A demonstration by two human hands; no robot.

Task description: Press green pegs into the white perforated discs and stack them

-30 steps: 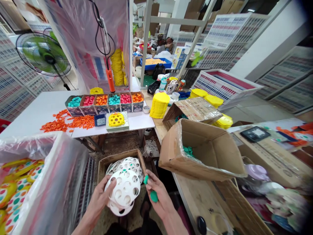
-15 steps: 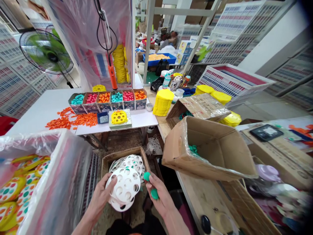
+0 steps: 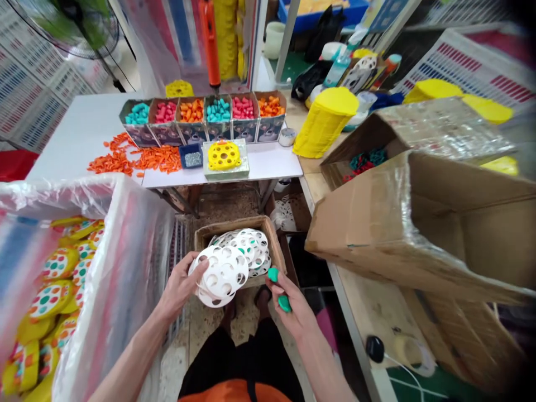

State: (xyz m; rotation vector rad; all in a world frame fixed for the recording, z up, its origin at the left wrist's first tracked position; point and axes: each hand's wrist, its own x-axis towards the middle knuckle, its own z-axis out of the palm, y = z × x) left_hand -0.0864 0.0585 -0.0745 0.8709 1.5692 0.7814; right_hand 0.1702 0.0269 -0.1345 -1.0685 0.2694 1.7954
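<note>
View dropped and closed in on the bench since the earlier frames; both hands rose toward the brown cardboard box of white discs (image 3: 274,244).

Left hand (image 3: 181,286) held a small stack of white perforated plastic discs (image 3: 220,274) just over the box's near edge, fingers curled on the rim: judged light, stiff, smooth, best gripped by the edge. Right hand (image 3: 293,310) was closed on two small green plastic caps (image 3: 279,289), likely light and slippery.
</note>
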